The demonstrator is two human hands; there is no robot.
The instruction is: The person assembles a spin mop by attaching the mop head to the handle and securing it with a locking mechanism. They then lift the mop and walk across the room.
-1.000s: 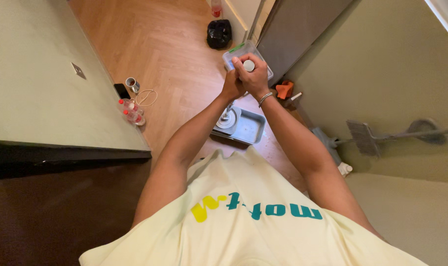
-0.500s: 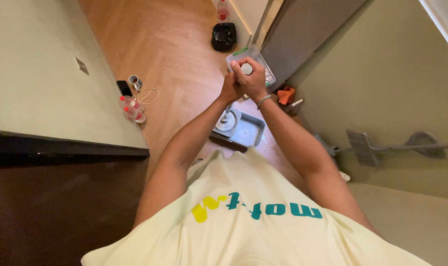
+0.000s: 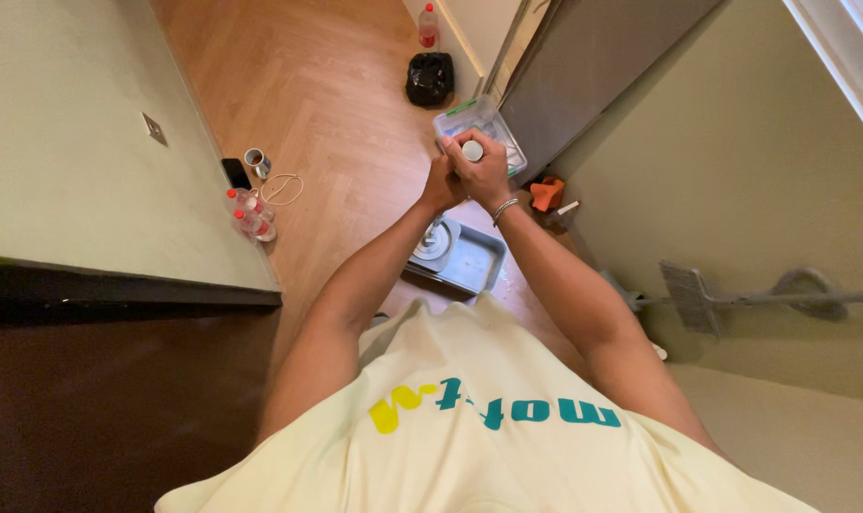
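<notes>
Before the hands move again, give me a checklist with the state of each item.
1. Right hand grips the white-ended handle: ok.
2. Left hand closed against the right: ok.
3. Grey tray on the floor below the hands: ok.
4. What the handle's lower end meets: cannot tell, hidden by the arms.
5. Bottles by the wall stand apart from the tray: ok.

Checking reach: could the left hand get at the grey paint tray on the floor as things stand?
Probably not right away: the left hand is clasped with the right hand around a white-capped handle, held high above the tray.
</notes>
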